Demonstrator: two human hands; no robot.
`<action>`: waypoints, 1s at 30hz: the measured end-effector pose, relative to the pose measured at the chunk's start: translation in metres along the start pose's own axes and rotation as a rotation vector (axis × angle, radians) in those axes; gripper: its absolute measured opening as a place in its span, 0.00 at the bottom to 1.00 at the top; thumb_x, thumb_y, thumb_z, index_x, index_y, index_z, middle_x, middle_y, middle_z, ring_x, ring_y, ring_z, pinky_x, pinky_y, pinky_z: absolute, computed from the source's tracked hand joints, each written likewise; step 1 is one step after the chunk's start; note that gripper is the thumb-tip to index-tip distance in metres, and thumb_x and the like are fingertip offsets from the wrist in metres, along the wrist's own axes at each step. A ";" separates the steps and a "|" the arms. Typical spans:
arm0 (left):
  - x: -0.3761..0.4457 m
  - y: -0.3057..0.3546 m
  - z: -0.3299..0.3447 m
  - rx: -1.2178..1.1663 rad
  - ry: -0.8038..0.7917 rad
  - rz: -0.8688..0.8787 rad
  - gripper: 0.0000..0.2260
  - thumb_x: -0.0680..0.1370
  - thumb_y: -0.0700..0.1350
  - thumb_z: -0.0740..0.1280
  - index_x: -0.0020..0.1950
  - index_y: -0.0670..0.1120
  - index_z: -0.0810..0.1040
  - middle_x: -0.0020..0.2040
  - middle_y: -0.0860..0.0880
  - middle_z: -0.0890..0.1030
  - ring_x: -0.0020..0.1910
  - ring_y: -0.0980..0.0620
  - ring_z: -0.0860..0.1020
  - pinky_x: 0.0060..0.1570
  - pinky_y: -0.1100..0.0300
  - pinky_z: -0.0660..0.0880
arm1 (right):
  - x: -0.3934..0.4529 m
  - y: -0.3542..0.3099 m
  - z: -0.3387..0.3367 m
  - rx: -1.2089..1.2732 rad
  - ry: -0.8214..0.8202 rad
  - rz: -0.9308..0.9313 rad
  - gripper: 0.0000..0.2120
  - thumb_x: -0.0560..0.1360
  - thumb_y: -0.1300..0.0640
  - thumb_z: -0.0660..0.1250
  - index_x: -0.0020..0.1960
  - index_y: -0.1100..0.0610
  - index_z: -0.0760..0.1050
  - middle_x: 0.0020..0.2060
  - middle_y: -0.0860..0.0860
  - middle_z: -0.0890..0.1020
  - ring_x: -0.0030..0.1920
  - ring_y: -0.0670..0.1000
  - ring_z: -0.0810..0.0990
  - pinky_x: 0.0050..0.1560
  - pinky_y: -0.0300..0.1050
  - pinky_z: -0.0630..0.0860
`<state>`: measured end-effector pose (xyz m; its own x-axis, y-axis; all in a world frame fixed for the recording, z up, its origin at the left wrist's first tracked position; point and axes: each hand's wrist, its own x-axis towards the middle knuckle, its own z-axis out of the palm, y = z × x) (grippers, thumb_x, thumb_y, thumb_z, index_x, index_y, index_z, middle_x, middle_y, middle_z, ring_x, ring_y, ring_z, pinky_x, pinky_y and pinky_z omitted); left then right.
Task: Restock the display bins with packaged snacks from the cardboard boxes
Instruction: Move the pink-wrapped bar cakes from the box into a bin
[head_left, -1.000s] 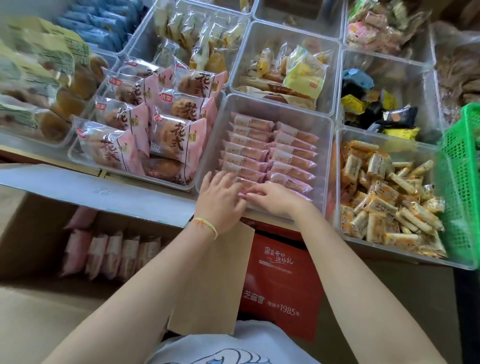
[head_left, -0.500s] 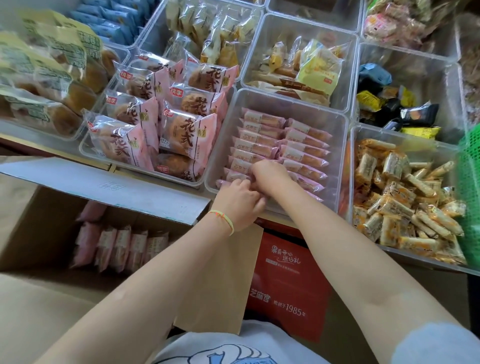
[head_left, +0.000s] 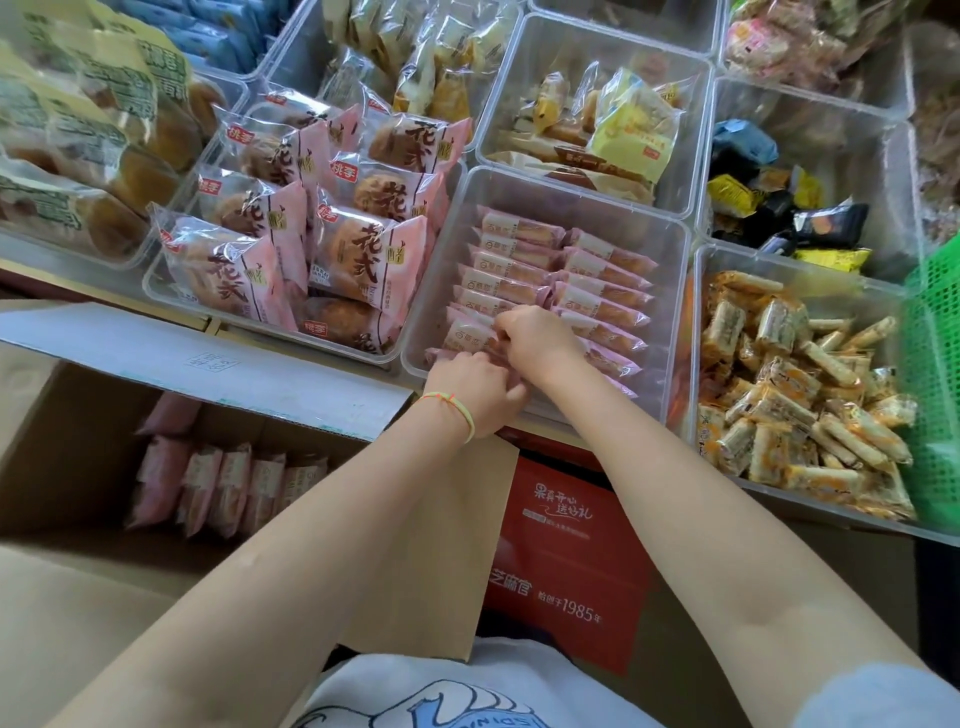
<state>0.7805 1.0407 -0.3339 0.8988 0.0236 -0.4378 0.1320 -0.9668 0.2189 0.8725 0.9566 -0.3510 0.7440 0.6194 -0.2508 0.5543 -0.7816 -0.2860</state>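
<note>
Cardboard is filling the lower left: an open cardboard box (head_left: 78, 441) is sitting below the shelf edge with its flap (head_left: 208, 364) folded out, and a short row of pink packets in the box (head_left: 228, 488) is standing on edge inside it. A red box (head_left: 566, 561) with white lettering is showing just to its right, under the shelf. Above, clear plastic bins are lying side by side. The left bin (head_left: 166, 291) is holding large pink bread bags (head_left: 363, 254) stacked on a slant. The right bin (head_left: 696, 322) is holding a loose heap of orange-and-white bars (head_left: 795, 395), with a green basket (head_left: 935, 364) at the frame's edge beside it. The middle bin (head_left: 447, 260) is holding slim pink snack packs (head_left: 597, 291) laid in two neat columns. Both hands are working close together at the near end of the left column. The right hand (head_left: 535, 338) is curling its fingers over the nearest packs, gripping them. The left hand (head_left: 478, 384), wearing a thin yellow bracelet (head_left: 452, 405), is pinching packs at the bin's front wall, just beside the right hand.
</note>
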 end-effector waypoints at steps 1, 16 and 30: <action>-0.001 0.001 0.000 0.020 0.018 0.000 0.21 0.82 0.55 0.50 0.57 0.50 0.81 0.58 0.42 0.79 0.57 0.41 0.76 0.58 0.49 0.70 | 0.000 0.001 0.001 -0.001 -0.020 0.016 0.07 0.78 0.64 0.62 0.49 0.58 0.78 0.49 0.54 0.79 0.48 0.57 0.79 0.44 0.49 0.75; -0.061 -0.010 0.023 -0.038 0.450 0.128 0.12 0.73 0.46 0.57 0.48 0.42 0.76 0.50 0.41 0.78 0.49 0.40 0.77 0.50 0.47 0.76 | -0.001 -0.025 0.001 0.246 -0.178 0.034 0.15 0.81 0.55 0.62 0.66 0.49 0.76 0.57 0.51 0.78 0.54 0.51 0.78 0.52 0.46 0.76; -0.154 -0.122 0.076 -0.267 -0.037 -0.049 0.13 0.80 0.54 0.59 0.49 0.49 0.79 0.49 0.46 0.83 0.50 0.43 0.81 0.46 0.56 0.76 | -0.166 -0.166 0.020 0.769 -0.303 0.378 0.12 0.80 0.61 0.58 0.50 0.55 0.80 0.44 0.51 0.83 0.44 0.51 0.84 0.47 0.45 0.83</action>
<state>0.5937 1.1354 -0.3595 0.8731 0.0548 -0.4845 0.2852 -0.8633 0.4164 0.6491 0.9851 -0.2807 0.6356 0.4092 -0.6546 -0.1897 -0.7392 -0.6463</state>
